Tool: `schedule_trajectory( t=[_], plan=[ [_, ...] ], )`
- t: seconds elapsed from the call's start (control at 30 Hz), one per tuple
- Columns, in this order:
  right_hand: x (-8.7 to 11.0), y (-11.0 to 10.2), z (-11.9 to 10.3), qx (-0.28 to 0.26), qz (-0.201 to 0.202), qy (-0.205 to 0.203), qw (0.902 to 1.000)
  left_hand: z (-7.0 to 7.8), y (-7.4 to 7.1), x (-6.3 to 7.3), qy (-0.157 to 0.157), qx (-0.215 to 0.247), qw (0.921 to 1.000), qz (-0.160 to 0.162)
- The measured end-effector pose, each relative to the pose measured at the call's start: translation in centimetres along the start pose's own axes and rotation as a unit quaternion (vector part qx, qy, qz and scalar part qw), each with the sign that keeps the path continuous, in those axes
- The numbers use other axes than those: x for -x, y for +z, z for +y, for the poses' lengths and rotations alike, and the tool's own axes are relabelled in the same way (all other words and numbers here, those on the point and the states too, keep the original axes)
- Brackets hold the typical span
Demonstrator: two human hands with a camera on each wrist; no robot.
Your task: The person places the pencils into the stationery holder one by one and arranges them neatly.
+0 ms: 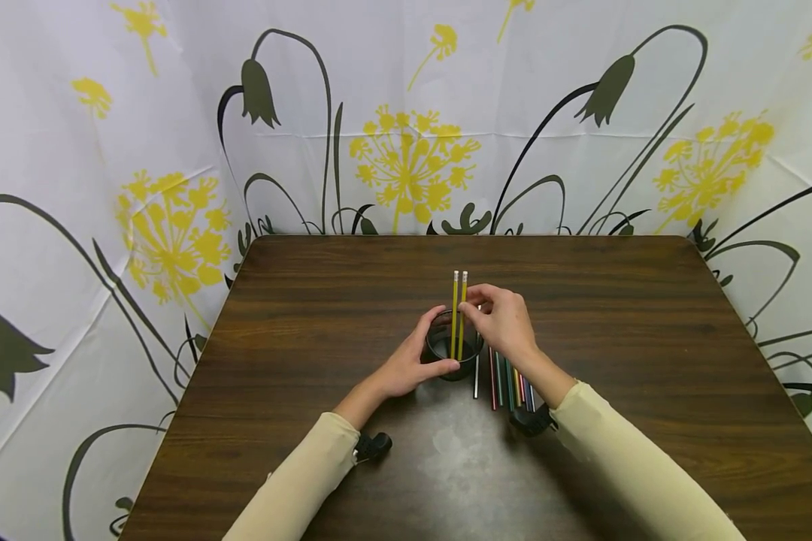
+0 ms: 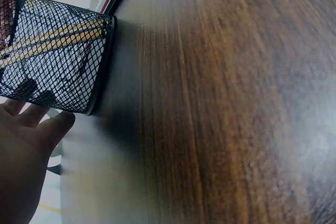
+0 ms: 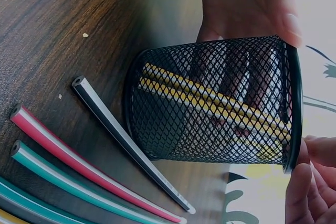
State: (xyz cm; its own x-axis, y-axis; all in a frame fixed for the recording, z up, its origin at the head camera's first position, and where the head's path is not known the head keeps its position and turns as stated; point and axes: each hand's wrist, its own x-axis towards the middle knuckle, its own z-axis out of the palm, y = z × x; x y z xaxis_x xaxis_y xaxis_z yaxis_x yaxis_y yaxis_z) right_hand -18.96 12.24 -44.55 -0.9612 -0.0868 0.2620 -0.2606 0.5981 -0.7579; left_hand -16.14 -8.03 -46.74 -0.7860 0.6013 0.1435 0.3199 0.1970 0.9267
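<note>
A black mesh pencil cup stands upright on the table, its wall clear in both wrist views. My left hand grips it from the left, thumb near the front rim and fingers around the far side. Two yellow pencils with white eraser ends lean inside, seen through the mesh. At the cup's rim, my right hand pinches the right-hand yellow pencil between thumb and fingertips. Beside the cup lie several striped pencils, among them a black-and-white pencil and a red pencil.
The dark wood table extends on all sides of the hands. A floral curtain hangs behind its far edge. Black wrist devices show beneath both forearms, one by the left sleeve. Part of the striped pencils is hidden under the right forearm.
</note>
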Motion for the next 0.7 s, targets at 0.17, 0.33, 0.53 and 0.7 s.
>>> schedule_trajectory(
  t=[0.17,0.33,0.53,0.7],
  plan=[
    [-0.2,0.0,0.0,0.004,-0.009,0.008,0.9999,0.0,0.1,0.0,0.002,0.0,1.0,0.002],
    [-0.2,0.0,-0.1,0.012,-0.013,0.013,0.9998,-0.7,0.2,-0.1,0.002,0.003,1.0,0.001],
    [-0.3,-0.1,-0.2,0.021,-0.021,0.016,0.9994,-2.7,0.5,-0.5,0.012,-0.008,0.9998,0.011],
    [-0.4,-0.4,-0.3,0.01,-0.034,0.02,0.9992,-0.5,0.2,-0.1,0.015,0.012,0.9998,0.008]
  ],
)
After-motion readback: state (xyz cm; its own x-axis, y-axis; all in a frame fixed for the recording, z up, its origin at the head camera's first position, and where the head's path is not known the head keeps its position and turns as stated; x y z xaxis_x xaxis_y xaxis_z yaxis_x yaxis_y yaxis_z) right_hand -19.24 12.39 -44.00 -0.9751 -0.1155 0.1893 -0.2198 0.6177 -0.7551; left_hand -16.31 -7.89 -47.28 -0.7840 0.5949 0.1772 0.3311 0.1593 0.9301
